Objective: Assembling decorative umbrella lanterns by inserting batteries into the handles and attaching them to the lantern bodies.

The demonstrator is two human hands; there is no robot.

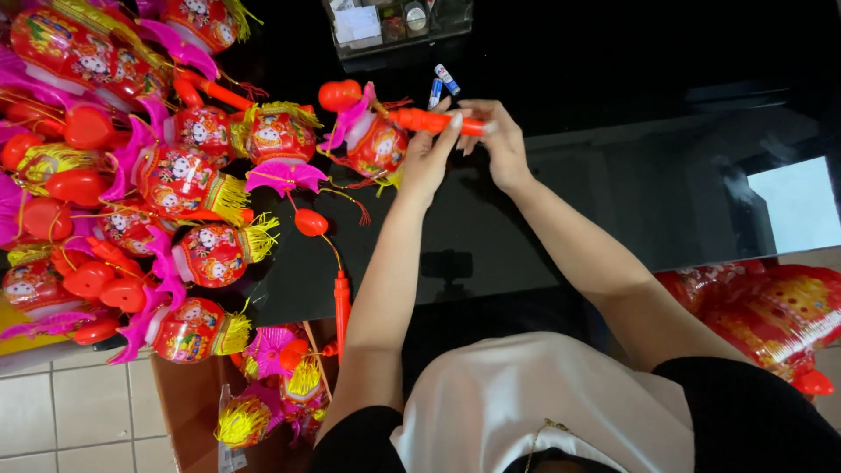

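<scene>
Both my hands meet over the far part of a glossy black table (613, 175). My left hand (427, 158) grips an orange plastic stick handle (431, 121) near its middle. My right hand (495, 136) pinches the handle's right end. The handle leads left to a red toy lantern (372, 140) with a pink fringe and yellow tassel, which lies on the table. Two small blue-and-white batteries (441, 84) lie just beyond my hands.
Many similar red lanterns (180, 180) are heaped over the table's left side. One orange handle (341, 302) hangs over the near edge. A cardboard box (263, 394) on the tiled floor holds more lanterns. A clear organiser (394, 22) stands at the back; packed lanterns (771, 311) lie at right.
</scene>
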